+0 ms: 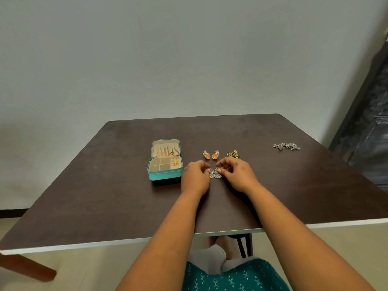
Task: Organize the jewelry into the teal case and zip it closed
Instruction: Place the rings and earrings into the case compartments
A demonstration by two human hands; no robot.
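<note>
The teal case [165, 176] lies open on the dark table [105, 185], its lid back with gold chains inside and gold pieces in a right compartment. My left hand [195, 177] and my right hand [236, 174] meet just right of the case, and both pinch a pair of silver earrings [215, 173] that lie on the table between them. Behind my hands lie a pair of orange earrings [211, 155] and a green and gold pair [233, 154]. A silver chain piece [286, 146] lies far off to the right.
The table's white front edge [84, 244] runs below my forearms. A wall stands behind the table, dark furniture [369, 127] at the right, and a wooden chair part [27, 267] at the lower left.
</note>
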